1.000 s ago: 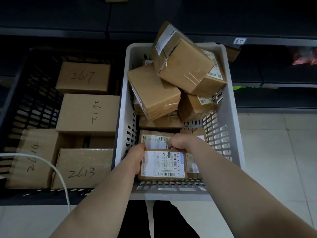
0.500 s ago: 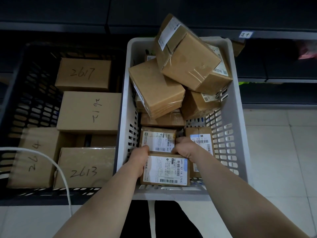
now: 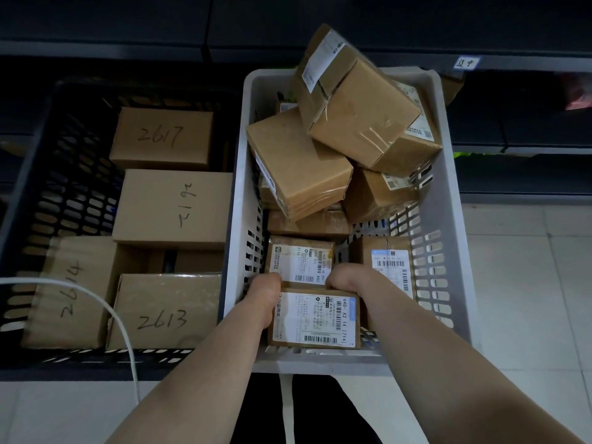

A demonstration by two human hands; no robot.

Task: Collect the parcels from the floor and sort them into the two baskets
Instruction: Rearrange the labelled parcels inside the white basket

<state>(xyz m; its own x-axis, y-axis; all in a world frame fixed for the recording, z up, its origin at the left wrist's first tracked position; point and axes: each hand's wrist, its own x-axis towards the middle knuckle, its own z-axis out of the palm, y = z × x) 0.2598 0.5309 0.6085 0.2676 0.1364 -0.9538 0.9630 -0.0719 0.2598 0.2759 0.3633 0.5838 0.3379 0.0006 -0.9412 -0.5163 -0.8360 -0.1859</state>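
Note:
A small brown parcel with a white label [image 3: 315,318] lies at the near end of the grey basket [image 3: 448,238]. My left hand [image 3: 264,291] grips its left edge and my right hand [image 3: 347,280] grips its far right corner; the fingers are tucked out of sight behind the parcel. Beyond it lie a second labelled parcel [image 3: 299,262] and a third [image 3: 389,262] at the right wall. Several larger boxes are piled at the far end, the top one [image 3: 362,104] tilted. The black basket [image 3: 48,161] to the left holds boxes with handwritten numbers, such as 2613 [image 3: 163,310].
A white cable [image 3: 105,310] curves over the black basket's near left corner. Dark shelving [image 3: 512,100] runs along the back. Pale floor tiles [image 3: 528,283] lie to the right of the grey basket and along the near side.
Both hands lowered the labelled parcel to the near end of the grey basket; the right hand slid back, which uncovered the parcel by the right wall. The view shifted slightly.

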